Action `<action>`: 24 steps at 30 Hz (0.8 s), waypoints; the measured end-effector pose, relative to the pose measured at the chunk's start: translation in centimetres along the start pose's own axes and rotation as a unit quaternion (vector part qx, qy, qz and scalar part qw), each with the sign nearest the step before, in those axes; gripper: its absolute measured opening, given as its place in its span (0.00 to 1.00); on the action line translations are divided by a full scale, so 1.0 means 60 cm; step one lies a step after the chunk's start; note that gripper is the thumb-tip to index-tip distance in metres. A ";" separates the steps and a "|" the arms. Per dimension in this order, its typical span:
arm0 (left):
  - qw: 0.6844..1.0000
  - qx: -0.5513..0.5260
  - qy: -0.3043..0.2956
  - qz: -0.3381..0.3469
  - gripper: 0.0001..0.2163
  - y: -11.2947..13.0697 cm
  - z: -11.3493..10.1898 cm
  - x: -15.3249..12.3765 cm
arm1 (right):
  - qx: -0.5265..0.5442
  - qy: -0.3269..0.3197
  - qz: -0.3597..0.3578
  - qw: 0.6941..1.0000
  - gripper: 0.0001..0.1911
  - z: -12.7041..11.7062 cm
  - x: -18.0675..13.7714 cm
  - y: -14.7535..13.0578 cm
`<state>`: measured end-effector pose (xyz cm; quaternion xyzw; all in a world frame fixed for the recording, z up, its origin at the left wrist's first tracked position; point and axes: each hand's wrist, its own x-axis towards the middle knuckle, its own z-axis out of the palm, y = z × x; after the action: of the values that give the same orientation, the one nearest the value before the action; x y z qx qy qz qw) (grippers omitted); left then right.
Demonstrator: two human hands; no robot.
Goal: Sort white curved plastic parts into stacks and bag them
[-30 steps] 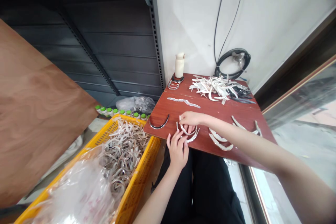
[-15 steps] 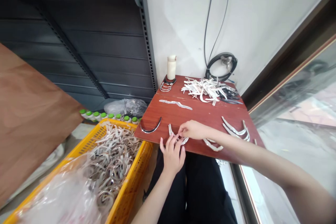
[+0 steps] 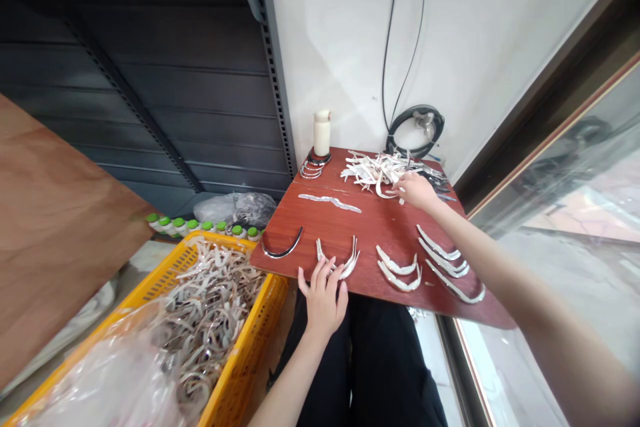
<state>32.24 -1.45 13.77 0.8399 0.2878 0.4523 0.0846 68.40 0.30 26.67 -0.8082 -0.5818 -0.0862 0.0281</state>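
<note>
A small red-brown board (image 3: 373, 227) lies across my lap. My left hand (image 3: 323, 293) rests flat at its near edge, fingers spread, its fingertips touching a stack of curved white strips (image 3: 339, 261). My right hand (image 3: 416, 189) reaches to the far side and touches a loose heap of white strips (image 3: 376, 169); whether it grips one is hidden. Two more groups of curved strips (image 3: 399, 269) (image 3: 446, 259) lie in a row to the right. A dark curved band (image 3: 283, 250) sits at the left.
A yellow crate (image 3: 240, 360) full of curved strips under clear plastic stands at my left. A white bottle (image 3: 322, 133), metal rings (image 3: 311, 170), a wavy strip (image 3: 329, 201) and a coiled black cable (image 3: 414, 125) occupy the board's far end. Green-capped bottles (image 3: 200, 225) line the floor.
My right hand left the near stack of curved strips and moved to the far heap. The left hand stayed at the board's near edge. The camera shifted slightly.
</note>
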 end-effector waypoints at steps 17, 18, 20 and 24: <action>1.000 0.005 -0.006 -0.003 0.14 -0.005 0.005 -0.003 | 0.585 0.157 0.212 0.767 0.14 -0.116 0.048 0.014; 1.000 0.005 -0.007 -0.003 0.14 -0.005 0.005 -0.003 | 0.597 0.134 0.215 0.761 0.14 -0.124 0.040 0.002; 1.000 0.006 -0.007 -0.002 0.14 -0.004 0.005 -0.002 | 0.608 0.084 0.224 0.757 0.12 -0.135 0.022 -0.027; 1.000 0.009 -0.007 -0.005 0.14 -0.002 0.004 -0.002 | 0.612 -0.041 0.209 0.761 0.09 -0.144 -0.007 -0.098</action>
<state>32.35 -1.37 13.49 0.8427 0.2953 0.4429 0.0809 61.79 0.54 34.76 -0.7232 -0.3283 0.3298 0.5103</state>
